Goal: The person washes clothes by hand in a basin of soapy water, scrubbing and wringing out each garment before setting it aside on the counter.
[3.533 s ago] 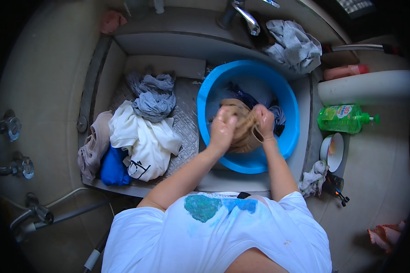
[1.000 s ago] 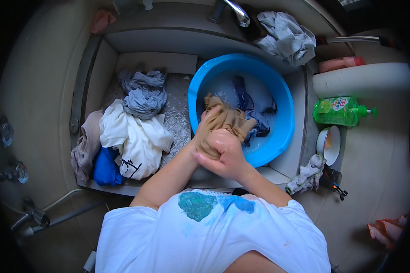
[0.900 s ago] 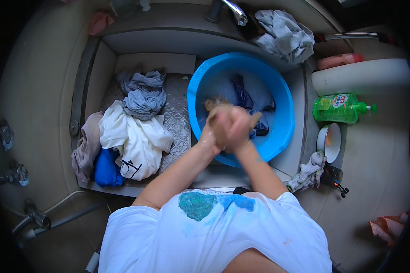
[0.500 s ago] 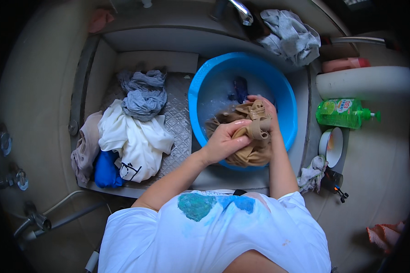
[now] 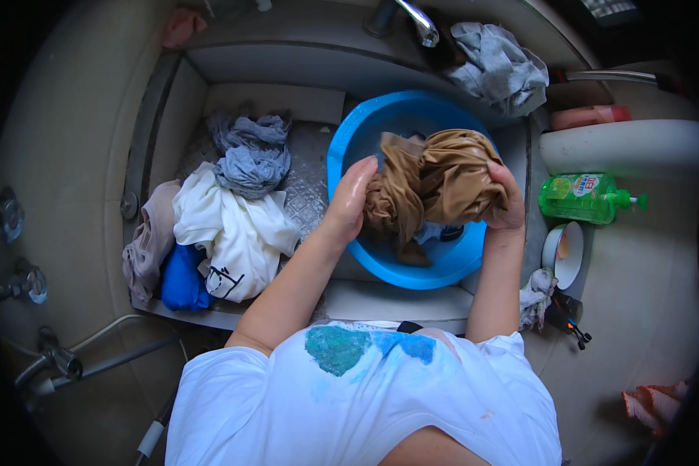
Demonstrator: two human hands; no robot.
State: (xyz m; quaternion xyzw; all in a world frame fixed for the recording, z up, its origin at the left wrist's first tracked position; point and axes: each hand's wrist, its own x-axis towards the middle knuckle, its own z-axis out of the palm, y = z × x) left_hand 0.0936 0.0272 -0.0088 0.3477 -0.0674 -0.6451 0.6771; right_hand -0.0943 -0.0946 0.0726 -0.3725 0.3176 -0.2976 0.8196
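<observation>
A wet, bunched brown garment (image 5: 454,175) is held up over the blue basin (image 5: 348,140). My left hand (image 5: 355,198) grips its left side, the fingers partly hidden behind the cloth. On the right side my right hand (image 5: 506,198) has its fingers curled around the bundle. A tail of the brown cloth hangs low toward the near part of the basin. Below the bundle, a bit of dark blue and pale cloth shows in the basin; the bundle covers most of what lies inside.
Left of the basin lie a grey-blue cloth (image 5: 252,167), a white garment (image 5: 237,233), a blue cloth (image 5: 185,279) and a mauve one (image 5: 151,241). A faucet (image 5: 419,23) and grey cloth (image 5: 501,70) sit behind. Rightward stand a green pump bottle (image 5: 582,198) and white bowl (image 5: 568,255).
Both hands have moved apart, the right one outward to the right. The brown garment has been lifted and spread wider, now covering more of the basin.
</observation>
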